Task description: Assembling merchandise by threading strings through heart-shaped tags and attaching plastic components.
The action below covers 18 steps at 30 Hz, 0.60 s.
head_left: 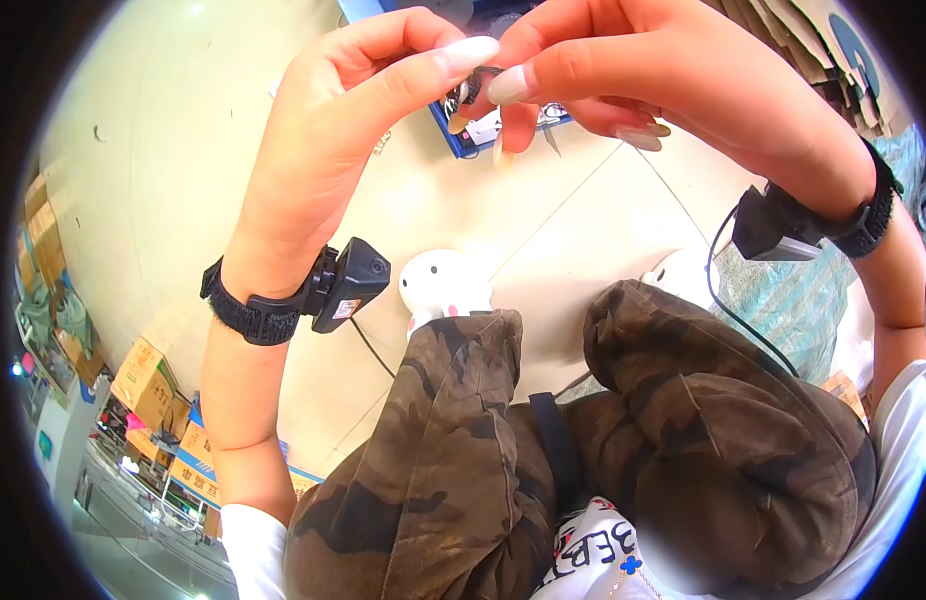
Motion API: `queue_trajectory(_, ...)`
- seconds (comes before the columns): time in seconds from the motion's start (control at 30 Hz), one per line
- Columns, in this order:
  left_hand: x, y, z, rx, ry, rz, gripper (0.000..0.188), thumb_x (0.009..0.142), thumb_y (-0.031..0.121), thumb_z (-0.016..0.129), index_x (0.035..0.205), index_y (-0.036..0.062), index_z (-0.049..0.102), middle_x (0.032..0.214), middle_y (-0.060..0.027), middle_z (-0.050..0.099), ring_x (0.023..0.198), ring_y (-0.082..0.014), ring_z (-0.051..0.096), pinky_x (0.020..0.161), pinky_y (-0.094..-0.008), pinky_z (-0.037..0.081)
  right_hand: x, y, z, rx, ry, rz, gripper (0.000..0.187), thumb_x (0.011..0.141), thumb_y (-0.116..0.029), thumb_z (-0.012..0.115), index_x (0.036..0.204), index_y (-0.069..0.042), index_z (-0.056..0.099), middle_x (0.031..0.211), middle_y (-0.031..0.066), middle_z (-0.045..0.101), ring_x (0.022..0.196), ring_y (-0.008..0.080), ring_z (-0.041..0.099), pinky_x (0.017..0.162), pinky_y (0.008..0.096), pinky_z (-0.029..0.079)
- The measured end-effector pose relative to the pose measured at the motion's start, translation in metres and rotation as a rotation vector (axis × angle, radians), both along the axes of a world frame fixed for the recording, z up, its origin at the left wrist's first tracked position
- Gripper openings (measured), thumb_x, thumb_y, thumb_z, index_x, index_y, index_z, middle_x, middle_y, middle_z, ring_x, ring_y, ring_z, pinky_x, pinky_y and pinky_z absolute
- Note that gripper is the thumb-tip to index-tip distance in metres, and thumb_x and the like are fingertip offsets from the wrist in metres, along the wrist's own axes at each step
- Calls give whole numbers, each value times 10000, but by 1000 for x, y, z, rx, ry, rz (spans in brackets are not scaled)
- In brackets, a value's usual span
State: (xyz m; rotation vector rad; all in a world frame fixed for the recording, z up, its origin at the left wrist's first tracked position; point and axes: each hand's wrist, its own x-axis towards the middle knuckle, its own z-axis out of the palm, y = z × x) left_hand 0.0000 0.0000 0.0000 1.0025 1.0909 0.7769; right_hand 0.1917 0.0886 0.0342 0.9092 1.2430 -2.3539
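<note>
Near the top edge, my left hand (pixel 358 85) and my right hand (pixel 633 60) meet with their fingertips close together. Between them is a small dark item (pixel 465 94) with a pale patch, mostly covered by the fingers; its kind cannot be made out. My left thumb and fingers pinch it from one side. From the other side, my right thumb and index finger close on it, while the other right fingers curl loosely below. Under and beyond both hands stands a blue box (pixel 462 149) with dark and white things inside, partly hidden by the hands.
My bent knees in camouflage trousers (pixel 433 430) are close below, above white slippers (pixel 433 280) on the tiled floor. Cardboard boxes (pixel 148 385) line the left. Folded brown cardboard (pixel 793 50) is at upper right, and a pale woven sack (pixel 783 310) lies beside my right leg.
</note>
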Motion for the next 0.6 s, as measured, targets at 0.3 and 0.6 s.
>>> queue_trajectory(0.3,8,-3,0,17,6,15,166,838,202,487,840,39,516,819,-2,478,777,-97,437,757,-244,340,4,-6,-10,138,192,-52,248,852,-209,527,919,19,599,777,29,621,496,32,426,436,162,361)
queue_trajectory(0.6,5,0,0,83,18,-77,172,853,205,472,875,37,503,851,-12,483,803,-110,438,769,-240,336,2,-5,-11,150,215,-62,247,850,-208,531,928,20,586,750,35,615,482,27,425,426,152,352)
